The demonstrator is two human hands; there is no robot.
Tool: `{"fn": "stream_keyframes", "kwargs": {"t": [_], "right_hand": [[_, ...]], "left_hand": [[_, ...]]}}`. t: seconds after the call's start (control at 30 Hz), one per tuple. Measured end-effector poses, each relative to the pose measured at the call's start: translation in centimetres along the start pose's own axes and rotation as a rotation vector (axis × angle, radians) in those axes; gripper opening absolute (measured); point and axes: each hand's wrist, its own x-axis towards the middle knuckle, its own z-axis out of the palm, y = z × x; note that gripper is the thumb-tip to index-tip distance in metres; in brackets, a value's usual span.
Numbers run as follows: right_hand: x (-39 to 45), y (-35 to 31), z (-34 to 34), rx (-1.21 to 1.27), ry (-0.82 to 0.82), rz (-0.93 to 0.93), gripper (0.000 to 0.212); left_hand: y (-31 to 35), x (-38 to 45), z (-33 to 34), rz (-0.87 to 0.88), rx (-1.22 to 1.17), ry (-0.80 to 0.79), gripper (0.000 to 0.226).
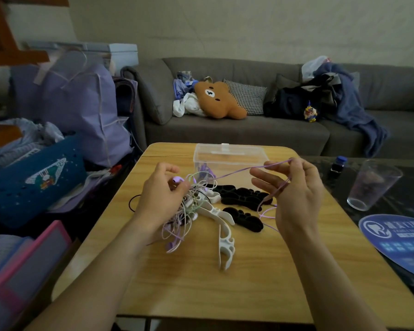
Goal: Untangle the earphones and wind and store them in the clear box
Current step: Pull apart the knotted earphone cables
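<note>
Nearest the lens: two bare forearms reaching in over a light wooden table (237,290). Left hand (161,194) curled, fingertips pinching a lilac earbud (177,179) at the top of the tangled earphones (184,211). Tangle bunched directly beneath and just right of that hand, resting on the tabletop: loops of lilac, white and pale green cable, a further purple earbud at its lower edge. Right hand (294,194) raised above the table, well apart from the tangle, thumb and upper fingers pinching a single lilac cable (239,171); lower fingers spread and fairly straight. From the pinch, cable stretched leftward back to the tangle, with another length draped down past the palm and curling onto the wood below the wrist.

Between the hands, flat on the table: white plastic cable winders (225,237), one long piece angled toward the camera, touching the tangle's right side. Just beside them, black winders (245,199) of the same shape, lying under the right hand.

Behind the tangle, at the table's far edge: clear box (227,158), lid off or open, cannot tell which; some purple cable visible inside its left corner.

Right of the table, on a dark surface: clear plastic cup (373,185), small dark bottle with a blue cap (337,167), round blue fan (397,237). Beyond: grey sofa (237,132) with a brown bear cushion (219,99), a checked pillow (246,96) and heaped clothes.
</note>
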Motion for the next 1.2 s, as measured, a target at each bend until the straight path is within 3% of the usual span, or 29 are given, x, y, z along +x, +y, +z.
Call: {"fn": "stream_keyframes", "kwargs": {"t": [0.13,0.2,0.3,0.43,0.7,0.8,0.87,0.97,1.2], "right_hand": [[-0.2,0.3,0.8,0.053,-0.060,0.056,0.024],[-0.1,0.2,1.0,0.145,-0.095,0.128,0.031],[0.0,-0.3,1.1,0.282,-0.151,0.245,0.038],[0.4,-1.1,0.6,0.429,-0.177,0.327,0.038],[1.2,-1.6,-0.7,0.650,-0.065,0.390,0.034],[1.5,-1.0,-1.0,0.649,-0.025,0.404,0.030],[1.7,-0.4,-1.0,0.556,-0.027,0.397,0.028],[1.6,0.1,-1.0,0.225,-0.117,0.386,0.022],[0.2,-0.2,-1.0,-0.805,-0.721,0.219,0.030]], "left_hand": [[0.5,-0.3,0.1,0.177,0.150,0.003,0.048],[0.9,-0.9,0.2,0.230,0.129,-0.130,0.050],[1.3,-1.7,0.7,0.180,0.035,-0.331,0.036],[1.6,-1.7,0.9,0.241,0.020,-0.296,0.019],[1.7,-1.4,0.6,0.230,-0.008,-0.232,0.011],[1.8,-1.6,0.7,0.233,-0.033,-0.221,0.018],[1.8,-1.7,0.8,0.220,-0.046,-0.228,0.022],[1.9,-1.8,0.8,0.202,-0.037,-0.200,0.024],[1.6,-1.7,0.9,0.228,0.053,-0.256,0.031]]}}
